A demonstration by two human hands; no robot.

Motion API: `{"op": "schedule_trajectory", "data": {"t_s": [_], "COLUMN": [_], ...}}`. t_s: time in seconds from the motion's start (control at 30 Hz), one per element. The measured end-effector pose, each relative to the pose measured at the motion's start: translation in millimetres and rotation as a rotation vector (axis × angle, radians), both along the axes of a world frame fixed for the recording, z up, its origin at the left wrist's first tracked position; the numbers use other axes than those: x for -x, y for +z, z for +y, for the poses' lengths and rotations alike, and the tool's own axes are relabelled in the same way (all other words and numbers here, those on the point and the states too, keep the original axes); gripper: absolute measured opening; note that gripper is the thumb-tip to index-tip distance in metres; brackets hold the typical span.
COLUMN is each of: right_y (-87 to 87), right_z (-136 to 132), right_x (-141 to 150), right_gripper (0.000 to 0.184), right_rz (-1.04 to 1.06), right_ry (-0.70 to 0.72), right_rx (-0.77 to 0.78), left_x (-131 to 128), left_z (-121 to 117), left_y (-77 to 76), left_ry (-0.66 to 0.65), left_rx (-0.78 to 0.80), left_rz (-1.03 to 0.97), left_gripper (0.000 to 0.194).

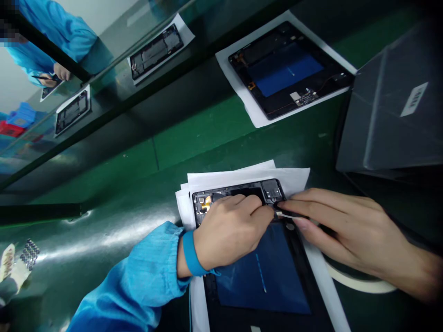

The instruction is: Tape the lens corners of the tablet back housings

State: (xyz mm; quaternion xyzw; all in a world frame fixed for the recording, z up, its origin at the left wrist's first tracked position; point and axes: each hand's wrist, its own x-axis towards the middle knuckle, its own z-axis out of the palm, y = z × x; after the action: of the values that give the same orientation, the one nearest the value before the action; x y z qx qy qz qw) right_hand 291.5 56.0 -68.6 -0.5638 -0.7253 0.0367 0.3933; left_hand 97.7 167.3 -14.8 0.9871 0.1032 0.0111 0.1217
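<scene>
Tablet point(277, 281), base cut off, left hand point(231, 230) curled, grip hidden, right hand point(346, 228) pinching white strip point(290, 216)

glare streak on green table point(114, 246); right corners dark

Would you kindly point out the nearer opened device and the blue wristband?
Nearer opened device point(277, 272): head view, on its dark blue panel.
Blue wristband point(191, 254): head view, on its outer face.
</scene>
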Motion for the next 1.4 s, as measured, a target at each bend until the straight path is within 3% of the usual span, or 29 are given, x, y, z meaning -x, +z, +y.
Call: {"op": "schedule_trajectory", "data": {"t_s": [0.37, 0.9, 1.4], "right_y": [2.6, 8.4, 5.1], "right_z": [2.1, 2.2, 1.7], "right_x": [1.0, 4.6, 3.0], "right_gripper": [0.017, 0.014, 0.009], "right_rz": [-0.039, -0.079, -0.158], "right_ry": [0.021, -0.033, 0.011], "right_rx": [-0.017, -0.053, -0.056], "left_x": [0.6, -0.2, -1.2], "left_z": [1.2, 1.0, 1.5], "left_y": [-9.4, -15.1, -16.9], "left_ry": [0.054, 0.064, 0.069], "left_rx": [0.039, 0.058, 0.06], "left_rz": [-0.14, -0.148, -0.181], "left_gripper": [0.034, 0.031, 0.031]}}
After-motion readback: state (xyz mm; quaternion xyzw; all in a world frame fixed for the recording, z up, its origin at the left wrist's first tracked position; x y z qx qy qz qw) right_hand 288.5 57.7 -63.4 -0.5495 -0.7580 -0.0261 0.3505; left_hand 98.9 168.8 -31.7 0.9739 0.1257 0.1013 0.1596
